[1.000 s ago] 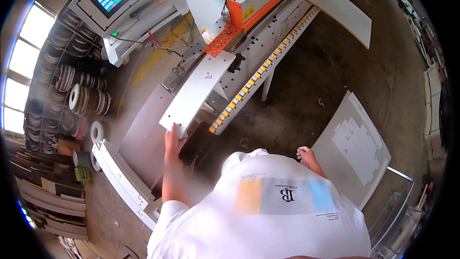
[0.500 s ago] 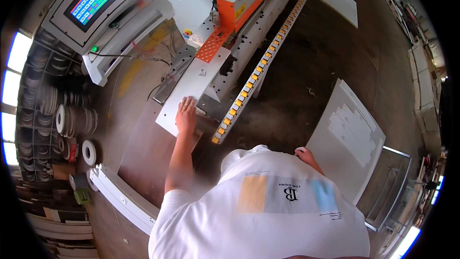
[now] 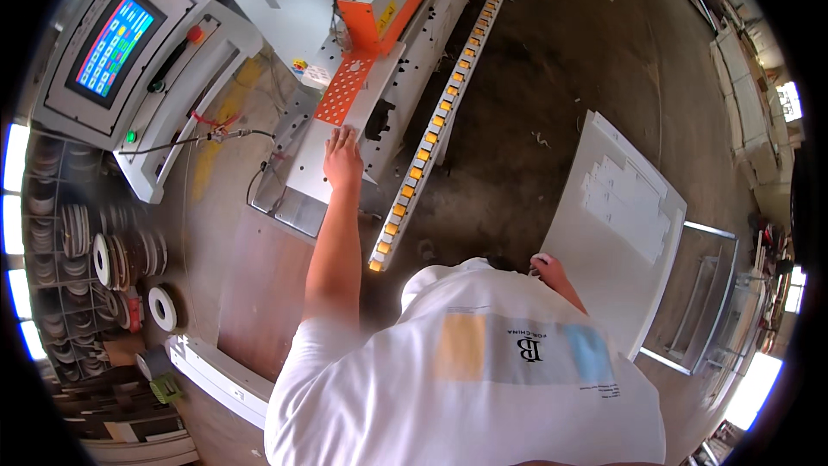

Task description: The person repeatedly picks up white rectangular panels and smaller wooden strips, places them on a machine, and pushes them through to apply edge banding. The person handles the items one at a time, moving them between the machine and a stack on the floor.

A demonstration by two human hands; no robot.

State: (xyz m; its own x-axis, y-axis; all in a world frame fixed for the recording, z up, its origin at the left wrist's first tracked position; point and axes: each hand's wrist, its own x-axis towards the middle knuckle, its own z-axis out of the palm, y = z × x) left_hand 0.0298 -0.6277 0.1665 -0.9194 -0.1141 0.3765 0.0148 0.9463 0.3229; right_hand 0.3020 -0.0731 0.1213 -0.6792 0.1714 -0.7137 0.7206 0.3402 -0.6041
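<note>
A white panel point(image 3: 312, 174) lies on the bed of a long machine with an orange front point(image 3: 366, 26). My left hand point(image 3: 343, 160) rests flat on the panel with the fingers stretched out, just short of an orange perforated plate point(image 3: 347, 86). The panel's far part runs alongside and under that plate. Low on the right, beside my body, my right hand point(image 3: 548, 269) hangs with curled fingers. Whatever it may hold is hidden.
A rail with yellow rollers point(image 3: 429, 137) runs beside the machine. At left stand a control console point(image 3: 108, 43) with a lit screen and rolls of edging tape point(image 3: 161, 308). A large white board point(image 3: 595, 233) leans at right, near a metal-framed cart point(image 3: 703, 293).
My left hand has moved forward, and the white panel has slid farther along the bed past the orange plate. The view has shifted too. My right hand stays low at the right.
</note>
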